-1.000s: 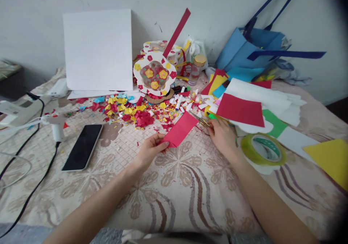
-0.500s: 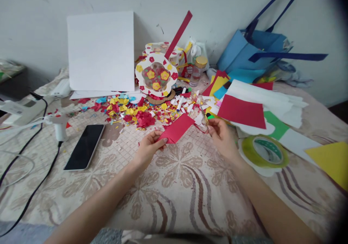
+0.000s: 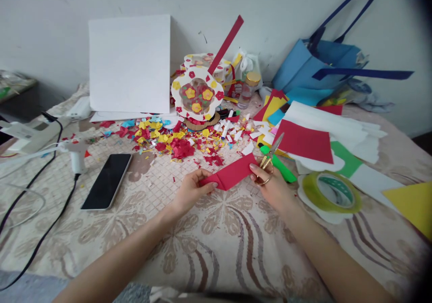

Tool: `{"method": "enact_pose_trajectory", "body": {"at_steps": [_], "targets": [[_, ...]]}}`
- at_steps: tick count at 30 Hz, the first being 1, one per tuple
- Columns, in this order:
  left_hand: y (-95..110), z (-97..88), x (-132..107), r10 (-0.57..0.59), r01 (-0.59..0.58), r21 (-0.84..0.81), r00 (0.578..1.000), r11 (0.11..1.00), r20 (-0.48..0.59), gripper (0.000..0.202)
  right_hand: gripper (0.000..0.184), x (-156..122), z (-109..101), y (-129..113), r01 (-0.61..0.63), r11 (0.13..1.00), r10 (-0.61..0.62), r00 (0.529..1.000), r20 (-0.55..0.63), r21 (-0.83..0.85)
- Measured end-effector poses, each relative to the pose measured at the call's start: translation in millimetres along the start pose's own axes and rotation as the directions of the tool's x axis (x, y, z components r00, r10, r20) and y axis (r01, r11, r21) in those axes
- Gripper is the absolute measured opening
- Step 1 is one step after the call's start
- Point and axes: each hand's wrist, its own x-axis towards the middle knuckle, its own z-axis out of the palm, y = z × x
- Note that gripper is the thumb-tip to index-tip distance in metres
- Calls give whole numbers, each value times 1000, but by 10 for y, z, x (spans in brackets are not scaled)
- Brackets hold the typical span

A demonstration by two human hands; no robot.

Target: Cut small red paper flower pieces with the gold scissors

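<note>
My left hand (image 3: 191, 190) pinches the near left corner of a folded red paper piece (image 3: 232, 175), held just above the patterned cloth. My right hand (image 3: 272, 185) has its fingers through the gold handles of small scissors (image 3: 269, 157), blades pointing up and away, and its thumb touches the paper's right end. A green marker (image 3: 281, 168) lies just beyond the right hand.
A pile of red, yellow and blue paper scraps (image 3: 168, 139) lies ahead, with a flower-decorated paper craft (image 3: 197, 96) behind it. A phone (image 3: 107, 180) and glue gun (image 3: 77, 155) with cables sit left. A tape roll (image 3: 329, 191), coloured sheets (image 3: 303, 140) and a blue bag (image 3: 313, 67) are right.
My right hand picked the scissors up from the scraps and brought them to the red paper. The left hand lowered the paper slightly toward me.
</note>
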Motion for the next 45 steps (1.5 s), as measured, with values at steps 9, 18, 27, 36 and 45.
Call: {"method": "enact_pose_trajectory", "body": {"at_steps": [9,18,27,36,45], "targets": [[-8,38,87,-50,33,-183,995,983,-88,29,35,-52,13,-56,105,993,-105,994,-1,47],[182,414,199,45,-76,-283,992,956,-116,25,36,-173,165,148,293,952,-303,941,153,82],[0,604,155,146,-167,-235,984,958,-102,28,26,-285,215,237,198,978,-198,980,12,-60],[181,333,259,92,-142,-358,984,923,-153,20,31,-399,123,141,259,896,-99,907,409,-359],[334,167,304,87,-173,-416,972,893,-217,15,33,-556,76,29,316,796,110,763,637,-517]]}}
